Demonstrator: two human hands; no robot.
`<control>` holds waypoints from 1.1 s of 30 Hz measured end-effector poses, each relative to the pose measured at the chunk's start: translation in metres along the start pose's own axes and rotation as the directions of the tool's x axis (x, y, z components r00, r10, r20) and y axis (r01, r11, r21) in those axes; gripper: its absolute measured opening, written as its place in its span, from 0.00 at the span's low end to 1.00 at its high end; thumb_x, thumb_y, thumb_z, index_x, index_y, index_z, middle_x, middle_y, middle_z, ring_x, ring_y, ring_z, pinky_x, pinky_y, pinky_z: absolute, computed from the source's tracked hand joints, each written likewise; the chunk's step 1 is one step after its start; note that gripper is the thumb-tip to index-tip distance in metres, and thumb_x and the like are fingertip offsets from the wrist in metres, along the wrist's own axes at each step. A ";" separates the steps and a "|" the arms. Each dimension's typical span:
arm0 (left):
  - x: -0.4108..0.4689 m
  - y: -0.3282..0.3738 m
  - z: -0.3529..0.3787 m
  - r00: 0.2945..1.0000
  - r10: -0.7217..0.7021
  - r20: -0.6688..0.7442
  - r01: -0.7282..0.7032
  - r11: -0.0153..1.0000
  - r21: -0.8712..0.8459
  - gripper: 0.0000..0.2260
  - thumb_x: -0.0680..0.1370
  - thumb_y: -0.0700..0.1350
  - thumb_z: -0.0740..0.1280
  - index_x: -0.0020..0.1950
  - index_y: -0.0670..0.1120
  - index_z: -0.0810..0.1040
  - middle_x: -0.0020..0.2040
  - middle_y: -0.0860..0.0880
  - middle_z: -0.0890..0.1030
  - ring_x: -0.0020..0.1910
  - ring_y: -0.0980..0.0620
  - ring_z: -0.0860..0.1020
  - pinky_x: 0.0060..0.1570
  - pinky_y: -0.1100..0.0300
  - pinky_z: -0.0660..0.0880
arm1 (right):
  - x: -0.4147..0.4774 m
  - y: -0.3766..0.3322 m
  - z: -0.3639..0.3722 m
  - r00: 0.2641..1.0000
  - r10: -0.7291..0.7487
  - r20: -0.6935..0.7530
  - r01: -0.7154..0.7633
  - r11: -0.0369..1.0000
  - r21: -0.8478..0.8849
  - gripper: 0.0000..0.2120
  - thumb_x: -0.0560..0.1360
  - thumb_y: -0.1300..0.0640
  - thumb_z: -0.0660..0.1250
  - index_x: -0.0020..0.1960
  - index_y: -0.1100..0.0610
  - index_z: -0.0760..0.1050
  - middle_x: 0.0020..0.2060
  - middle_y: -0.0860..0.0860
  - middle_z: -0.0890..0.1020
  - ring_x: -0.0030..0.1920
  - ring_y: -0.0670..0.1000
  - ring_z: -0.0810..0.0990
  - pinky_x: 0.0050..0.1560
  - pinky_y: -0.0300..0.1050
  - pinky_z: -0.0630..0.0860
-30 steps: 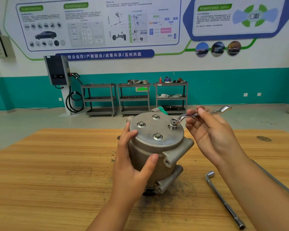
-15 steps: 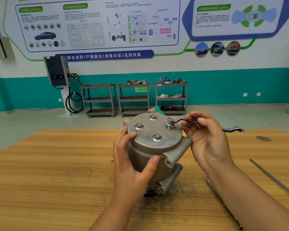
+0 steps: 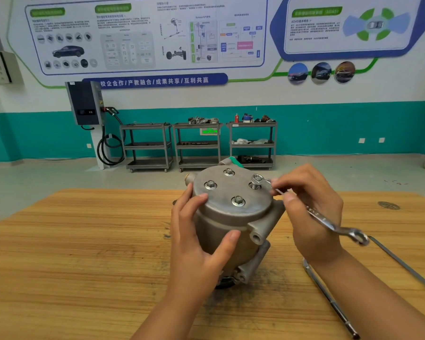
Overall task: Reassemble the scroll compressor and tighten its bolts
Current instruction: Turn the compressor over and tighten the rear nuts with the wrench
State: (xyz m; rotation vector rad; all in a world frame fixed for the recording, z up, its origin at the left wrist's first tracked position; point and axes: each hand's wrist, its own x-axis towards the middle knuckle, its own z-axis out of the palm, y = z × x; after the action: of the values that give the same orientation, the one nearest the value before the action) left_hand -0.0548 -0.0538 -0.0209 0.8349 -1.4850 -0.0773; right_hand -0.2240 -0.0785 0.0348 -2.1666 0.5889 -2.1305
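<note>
**Scroll compressor** (image 3: 231, 224) on end near the middle of the counter (image 3: 84, 253), round cover plate uppermost, tipped a little toward the camera. Braced by the left hand (image 3: 196, 244), fingers (image 3: 187, 202) curled round the housing wall, thumb pressed on the near side.

Four flanged bolts on the cover: three seated bolts (image 3: 237, 200) down on their washers, the far-right bolt (image 3: 253, 186) standing proud with thread showing. Ring end of the wrench (image 3: 329, 224) set on that bolt's head. Shank pinched by the right hand (image 3: 312, 212) close to the ring, open end trailing free to the right.

Probably cast metal: heavy, rigid and smooth-sided. Perched on a narrower lower end, so likely to rock or turn under wrench torque. Best gripped round the cylindrical wall or against the projecting port boss (image 3: 257, 238), not by the cover edge. More leverage to be had by holding the wrench farther from the ring.

L-shaped socket wrench (image 3: 329, 300) and thin rod (image 3: 402, 263) lying on the counter at right, apart from the compressor.
</note>
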 end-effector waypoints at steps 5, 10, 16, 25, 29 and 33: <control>-0.001 -0.002 0.002 1.000 0.021 -0.013 -0.020 0.999 0.050 0.26 0.70 0.58 0.68 0.65 0.66 0.62 0.72 0.45 0.65 0.72 0.64 0.59 0.65 0.75 0.58 | 0.001 -0.013 0.006 0.979 -0.156 0.128 0.188 0.936 -0.299 0.10 0.70 0.63 0.61 0.45 0.68 0.78 0.36 0.55 0.73 0.35 0.48 0.71 0.36 0.36 0.69; -0.006 -0.002 0.005 0.999 0.027 -0.047 -0.026 0.999 0.030 0.27 0.70 0.57 0.69 0.65 0.66 0.62 0.74 0.51 0.61 0.74 0.61 0.59 0.66 0.55 0.66 | 0.000 -0.025 0.015 0.940 -0.227 0.255 0.329 0.804 -0.495 0.13 0.71 0.63 0.64 0.52 0.66 0.80 0.38 0.57 0.78 0.36 0.54 0.76 0.37 0.45 0.74; -0.007 0.000 0.005 0.996 0.020 -0.089 -0.017 0.999 0.036 0.27 0.68 0.57 0.69 0.64 0.65 0.62 0.73 0.50 0.62 0.73 0.57 0.61 0.64 0.59 0.65 | -0.003 -0.025 0.012 0.852 -0.337 0.401 0.493 0.773 -0.398 0.09 0.75 0.62 0.67 0.52 0.64 0.82 0.49 0.57 0.84 0.47 0.55 0.84 0.46 0.46 0.78; -0.006 0.001 0.006 0.997 0.030 -0.076 -0.026 0.998 0.060 0.27 0.69 0.58 0.69 0.65 0.64 0.62 0.73 0.52 0.62 0.73 0.58 0.61 0.67 0.70 0.60 | 0.000 -0.031 0.015 0.872 -0.325 0.365 0.471 0.759 -0.449 0.09 0.76 0.63 0.64 0.50 0.66 0.82 0.48 0.59 0.84 0.44 0.57 0.83 0.41 0.50 0.79; -0.007 -0.001 0.005 0.996 0.020 -0.088 -0.017 0.999 0.038 0.27 0.69 0.57 0.70 0.65 0.64 0.62 0.74 0.55 0.61 0.74 0.56 0.61 0.68 0.52 0.66 | 0.007 -0.029 0.005 0.876 -0.414 0.248 0.482 0.775 -0.410 0.08 0.75 0.63 0.67 0.51 0.67 0.81 0.49 0.59 0.83 0.49 0.53 0.83 0.52 0.41 0.78; -0.005 -0.003 0.003 0.996 0.003 -0.089 -0.004 1.000 -0.020 0.27 0.69 0.57 0.70 0.65 0.65 0.63 0.74 0.56 0.61 0.75 0.53 0.61 0.67 0.39 0.68 | 0.016 -0.031 0.002 0.989 -0.141 0.034 0.141 0.990 -0.001 0.07 0.80 0.58 0.59 0.52 0.57 0.76 0.50 0.56 0.82 0.51 0.52 0.83 0.53 0.47 0.79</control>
State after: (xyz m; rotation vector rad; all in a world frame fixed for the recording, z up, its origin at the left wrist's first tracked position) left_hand -0.0574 -0.0545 -0.0271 0.8099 -1.4003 -0.0517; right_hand -0.2156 -0.0546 0.0589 -2.3060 0.4499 -2.1560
